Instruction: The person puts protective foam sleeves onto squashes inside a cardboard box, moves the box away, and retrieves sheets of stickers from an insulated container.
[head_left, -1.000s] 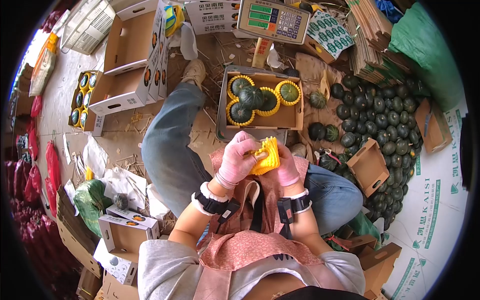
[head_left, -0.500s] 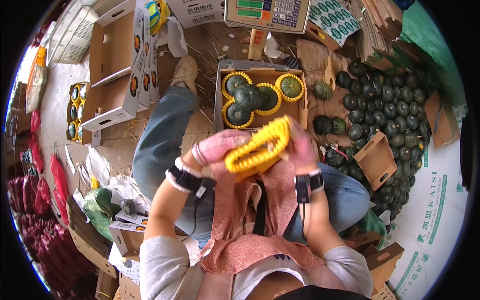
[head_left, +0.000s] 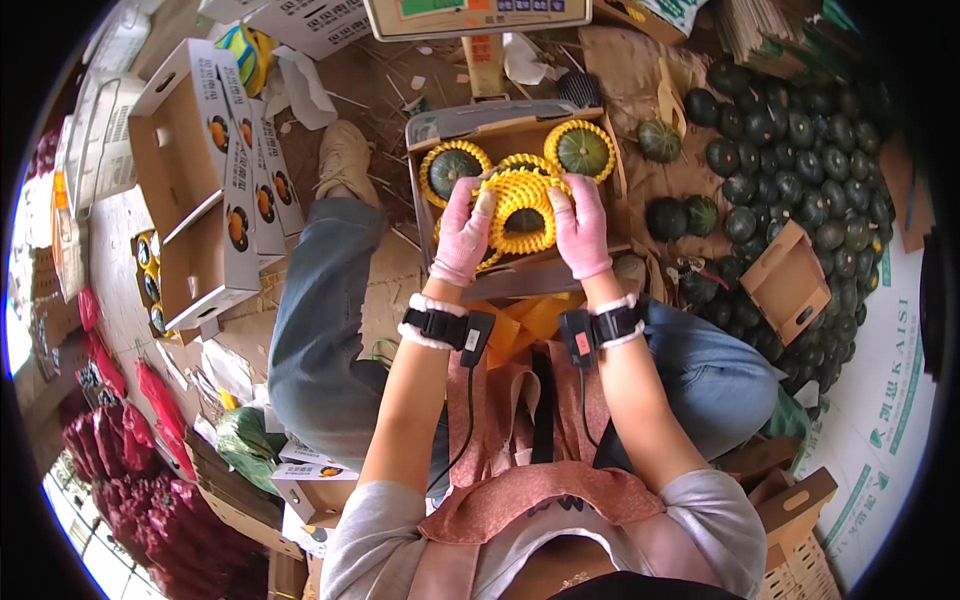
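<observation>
Both hands wear pink gloves and grip one yellow foam net [head_left: 521,200] over the open cardboard box [head_left: 617,215]. The left side of the net is pinched by my left hand [head_left: 465,232], and my right hand [head_left: 582,228] holds its right side. A dark green squash shows through the net's opening. In the box, a squash in a yellow net [head_left: 455,172] lies at the upper left and another netted squash [head_left: 582,153] at the upper right. The hands and net hide much of the box's middle.
Many loose dark squashes [head_left: 800,180] are piled at the right, with a small open carton [head_left: 787,283] on them. Stacked white cartons [head_left: 205,190] stand at the left. A scale [head_left: 482,15] stands beyond the box. Red net bags [head_left: 150,480] lie lower left.
My hands have moved forward from near the lap to over the box, with the yellow net now at the squashes. The view has shifted, too.
</observation>
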